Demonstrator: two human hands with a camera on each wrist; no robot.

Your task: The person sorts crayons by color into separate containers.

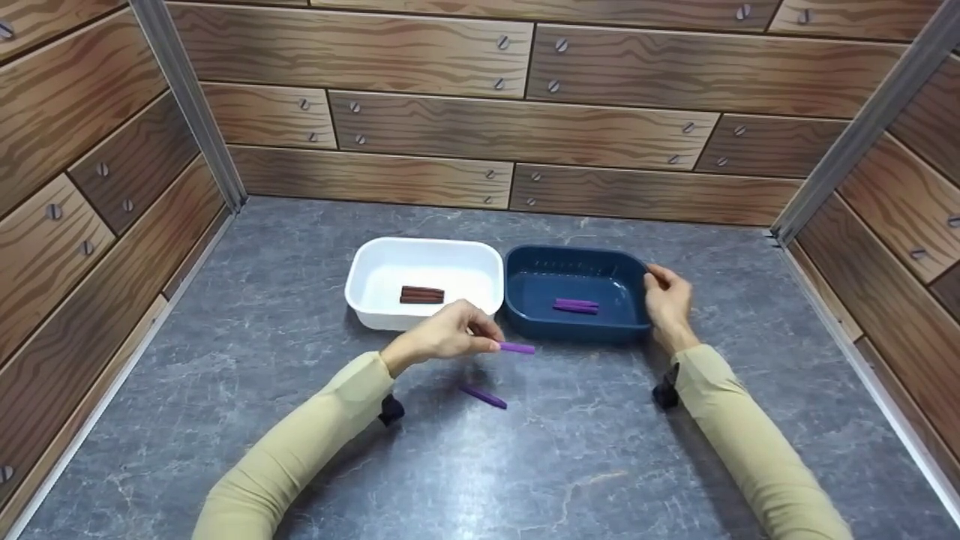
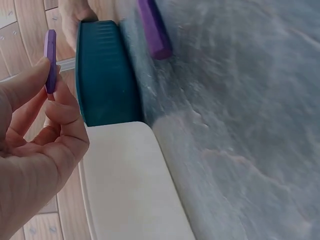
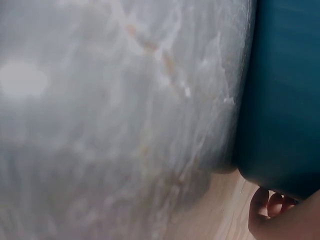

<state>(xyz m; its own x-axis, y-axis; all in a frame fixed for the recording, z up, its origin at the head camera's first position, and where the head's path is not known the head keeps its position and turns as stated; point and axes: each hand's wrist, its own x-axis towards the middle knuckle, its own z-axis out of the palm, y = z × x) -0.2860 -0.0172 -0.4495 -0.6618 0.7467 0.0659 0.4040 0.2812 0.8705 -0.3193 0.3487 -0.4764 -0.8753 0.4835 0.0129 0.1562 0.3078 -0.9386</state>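
Note:
My left hand [image 1: 455, 331] pinches one end of a slim purple hexagonal stick [image 1: 517, 348] between thumb and fingertips, lifted in front of the two tubs. In the left wrist view the stick [image 2: 50, 60] points up from the fingertips. A second, darker purple stick [image 1: 484, 397] lies on the table below that hand. My right hand [image 1: 669, 304] grips the right end of the dark blue tub [image 1: 577, 331] at its rim. Several purple sticks [image 1: 576, 306] lie together inside this tub. In the right wrist view, curled fingers [image 3: 260, 207] meet the tub's end.
Left of the blue tub, side against side, stands a white tub [image 1: 375, 315] with several dark brown sticks [image 1: 421, 295] in it. The grey marbled table [image 1: 562, 465] is bounded by wood-patterned walls [image 1: 420, 176] at the back and both sides.

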